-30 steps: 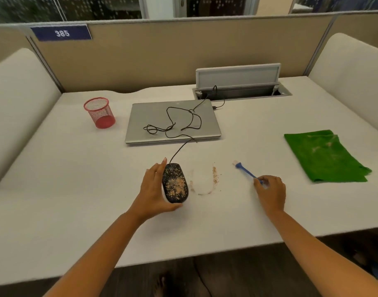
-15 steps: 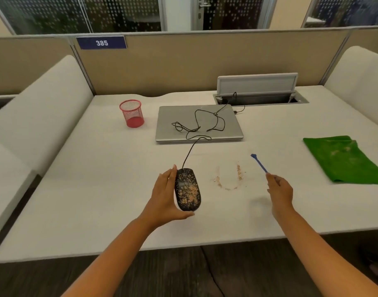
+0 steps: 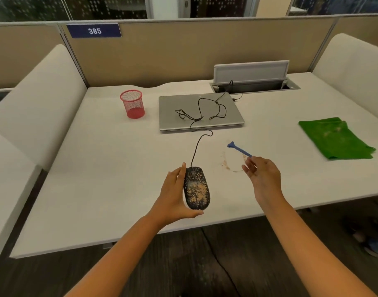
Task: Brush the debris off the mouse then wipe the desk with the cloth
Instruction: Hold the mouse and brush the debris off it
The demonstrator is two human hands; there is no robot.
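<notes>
A black wired mouse (image 3: 197, 188) speckled with tan debris lies near the desk's front edge. My left hand (image 3: 173, 196) cups its left side, thumb curled under its rear end. My right hand (image 3: 262, 176) pinches the handle of a small blue brush (image 3: 239, 148), held above the desk with the head pointing up and left. A curved trace of tan debris (image 3: 226, 165) lies on the white desk (image 3: 102, 168) between mouse and brush. A green cloth (image 3: 333, 138), lightly soiled, lies flat at the right.
A closed silver laptop (image 3: 224, 118) sits behind the mouse with the black cable (image 3: 199, 113) looped over it, running into an open cable hatch (image 3: 252, 81). A red mesh cup (image 3: 132, 103) stands at the back left. Beige partitions bound the desk.
My right hand picked the blue brush up off the desk and carried it left toward the mouse. My left hand kept its hold on the mouse. The camera view shifted.
</notes>
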